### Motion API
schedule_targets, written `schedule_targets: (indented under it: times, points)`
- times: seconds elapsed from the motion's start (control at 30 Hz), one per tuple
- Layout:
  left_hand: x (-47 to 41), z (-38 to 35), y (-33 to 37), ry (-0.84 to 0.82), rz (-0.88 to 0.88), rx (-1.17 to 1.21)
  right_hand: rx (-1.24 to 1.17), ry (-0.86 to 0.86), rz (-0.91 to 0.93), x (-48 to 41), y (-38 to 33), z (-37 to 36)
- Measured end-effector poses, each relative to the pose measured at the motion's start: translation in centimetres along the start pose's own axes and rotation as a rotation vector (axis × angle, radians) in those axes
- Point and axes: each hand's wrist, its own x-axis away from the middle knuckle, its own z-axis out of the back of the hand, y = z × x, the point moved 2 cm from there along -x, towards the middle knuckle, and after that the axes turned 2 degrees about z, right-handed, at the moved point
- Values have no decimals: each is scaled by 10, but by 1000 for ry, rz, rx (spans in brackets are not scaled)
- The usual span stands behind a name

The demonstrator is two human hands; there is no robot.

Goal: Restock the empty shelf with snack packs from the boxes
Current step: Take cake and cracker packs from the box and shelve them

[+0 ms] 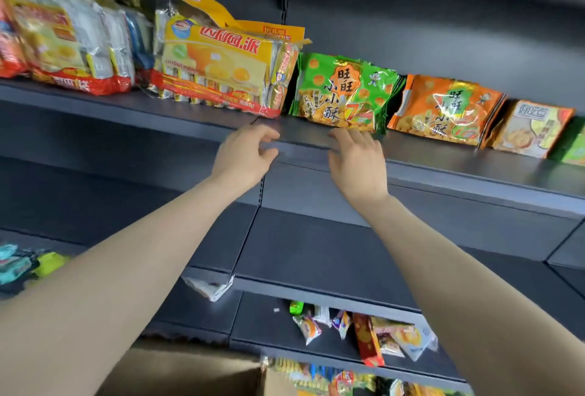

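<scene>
The green snack pack [345,91] reads 旺旺 小小酥 and stands on the dark shelf [474,161]. Left of it, a yellow pack [221,69] reads 达利园·派. Right of it, an orange pack [443,110] bears the same 小小酥 lettering. Just below the green pack the right hand [357,161] is empty, fingers loosely spread. Lower left of the pack the left hand [243,158] is empty too, fingers slightly curled. Far below sits a cardboard box [190,373].
</scene>
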Motion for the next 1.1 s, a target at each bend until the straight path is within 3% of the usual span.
schedule_targets:
  times: [0.17, 0.43, 0.73, 1.1]
  points:
    - [79, 8, -44, -41, 19, -20, -59, -79, -3, 66, -60, -4]
    - [213, -5, -145, -139, 110, -66, -202, -345, -39, 220, -150, -41]
    - [370, -53, -252, -309, 353, -82, -393, -692, -43, 367, -239, -95]
    - [499, -148, -358, -487, 603, -123, -456, -1086, -103, 525, -260, -193]
